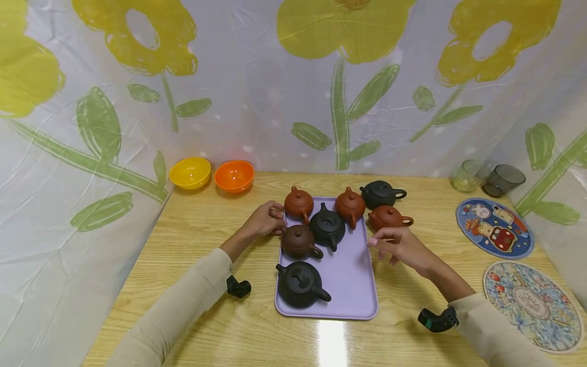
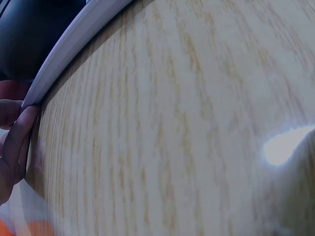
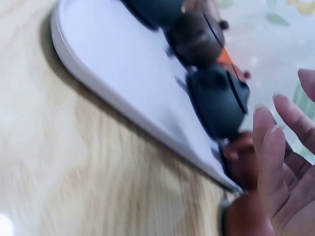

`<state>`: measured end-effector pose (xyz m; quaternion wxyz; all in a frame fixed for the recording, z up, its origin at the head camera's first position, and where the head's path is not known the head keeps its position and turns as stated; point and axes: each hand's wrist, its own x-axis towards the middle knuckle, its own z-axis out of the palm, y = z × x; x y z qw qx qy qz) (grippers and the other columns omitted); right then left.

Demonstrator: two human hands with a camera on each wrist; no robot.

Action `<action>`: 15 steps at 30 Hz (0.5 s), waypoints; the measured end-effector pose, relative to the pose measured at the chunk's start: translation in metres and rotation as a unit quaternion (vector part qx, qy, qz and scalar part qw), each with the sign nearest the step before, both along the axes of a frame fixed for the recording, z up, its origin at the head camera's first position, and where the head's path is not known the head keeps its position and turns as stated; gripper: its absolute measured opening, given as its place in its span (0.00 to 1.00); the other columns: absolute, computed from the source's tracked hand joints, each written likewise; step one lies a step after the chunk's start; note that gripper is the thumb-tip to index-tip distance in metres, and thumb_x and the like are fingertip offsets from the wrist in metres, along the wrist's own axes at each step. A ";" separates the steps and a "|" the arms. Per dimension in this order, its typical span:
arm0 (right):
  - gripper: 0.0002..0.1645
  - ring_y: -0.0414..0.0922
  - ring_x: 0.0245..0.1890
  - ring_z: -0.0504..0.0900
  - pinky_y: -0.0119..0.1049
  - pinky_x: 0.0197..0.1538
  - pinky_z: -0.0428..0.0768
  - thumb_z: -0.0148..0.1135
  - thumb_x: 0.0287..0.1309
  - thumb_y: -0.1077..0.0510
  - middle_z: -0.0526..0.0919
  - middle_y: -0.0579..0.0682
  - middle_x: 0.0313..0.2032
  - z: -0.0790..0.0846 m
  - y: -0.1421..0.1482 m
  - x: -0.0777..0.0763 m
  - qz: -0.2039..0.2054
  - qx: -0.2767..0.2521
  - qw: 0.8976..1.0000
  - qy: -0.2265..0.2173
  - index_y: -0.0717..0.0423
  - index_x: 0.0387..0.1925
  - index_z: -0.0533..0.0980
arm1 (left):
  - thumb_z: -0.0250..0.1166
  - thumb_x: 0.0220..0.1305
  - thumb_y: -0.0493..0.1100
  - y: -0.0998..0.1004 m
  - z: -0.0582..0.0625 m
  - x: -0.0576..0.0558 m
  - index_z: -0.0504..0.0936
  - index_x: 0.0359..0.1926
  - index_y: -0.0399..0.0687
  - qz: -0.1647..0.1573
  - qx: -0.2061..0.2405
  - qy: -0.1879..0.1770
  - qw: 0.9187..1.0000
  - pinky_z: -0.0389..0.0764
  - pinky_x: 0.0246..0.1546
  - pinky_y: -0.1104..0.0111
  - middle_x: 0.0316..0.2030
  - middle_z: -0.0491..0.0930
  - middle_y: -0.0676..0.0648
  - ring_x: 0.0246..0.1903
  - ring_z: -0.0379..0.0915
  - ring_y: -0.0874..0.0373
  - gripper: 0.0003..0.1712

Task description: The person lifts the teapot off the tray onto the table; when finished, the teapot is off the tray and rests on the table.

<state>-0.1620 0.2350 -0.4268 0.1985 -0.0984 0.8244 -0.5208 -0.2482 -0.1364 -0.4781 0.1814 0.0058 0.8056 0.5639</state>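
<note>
A lilac tray [image 1: 348,285] lies on the table with several clay teapots on it: reddish ones [image 1: 298,203] at its far end, a black one [image 1: 327,227] mid-tray, a dark brown one [image 1: 298,241] at the left rim and another black one [image 1: 300,284] at the near left. My left hand [image 1: 265,220] pinches the tray's left rim beside the brown teapot; in the left wrist view its fingers [image 2: 19,130] meet at the rim. Over the tray's right edge hovers my right hand [image 1: 403,250], fingers loosely extended, holding nothing. Nearest it is a reddish teapot [image 1: 387,217] off the tray.
Behind that reddish teapot stands a black teapot [image 1: 379,193]. A yellow bowl [image 1: 190,173] and an orange bowl [image 1: 234,176] sit at the back left. At the right are two glasses [image 1: 503,180] and two round mats, one blue [image 1: 495,228], one pale patterned [image 1: 532,306].
</note>
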 end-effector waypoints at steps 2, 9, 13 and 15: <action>0.19 0.51 0.32 0.82 0.40 0.26 0.82 0.63 0.66 0.52 0.81 0.64 0.38 -0.002 -0.008 0.003 0.006 -0.005 1.000 -0.006 0.66 0.44 0.80 | 0.65 0.61 0.28 0.000 0.000 0.000 0.69 0.62 0.34 0.001 0.002 -0.001 1.000 0.88 0.30 0.68 0.43 0.75 0.39 0.31 0.79 0.56 0.28; 0.19 0.48 0.28 0.81 0.37 0.22 0.78 0.66 0.65 0.50 0.80 0.62 0.34 -0.010 -0.034 0.014 0.044 0.000 0.999 -0.011 0.66 0.39 0.81 | 0.65 0.61 0.28 -0.001 -0.001 0.000 0.69 0.62 0.34 0.000 0.001 0.000 1.000 0.88 0.31 0.67 0.43 0.75 0.39 0.31 0.79 0.56 0.27; 0.18 0.47 0.27 0.80 0.34 0.21 0.75 0.66 0.65 0.50 0.82 0.63 0.32 -0.015 -0.047 0.021 0.069 -0.005 0.997 -0.021 0.65 0.37 0.81 | 0.65 0.62 0.28 0.000 -0.001 0.000 0.69 0.62 0.34 0.000 -0.001 -0.002 1.000 0.88 0.31 0.67 0.43 0.75 0.39 0.31 0.79 0.56 0.27; 0.18 0.47 0.26 0.80 0.32 0.21 0.74 0.66 0.65 0.50 0.82 0.63 0.31 -0.016 -0.053 0.024 0.078 -0.009 0.996 -0.029 0.64 0.36 0.81 | 0.65 0.62 0.28 0.000 0.000 0.000 0.69 0.61 0.34 -0.001 0.001 -0.002 1.000 0.88 0.31 0.67 0.43 0.75 0.39 0.31 0.79 0.56 0.27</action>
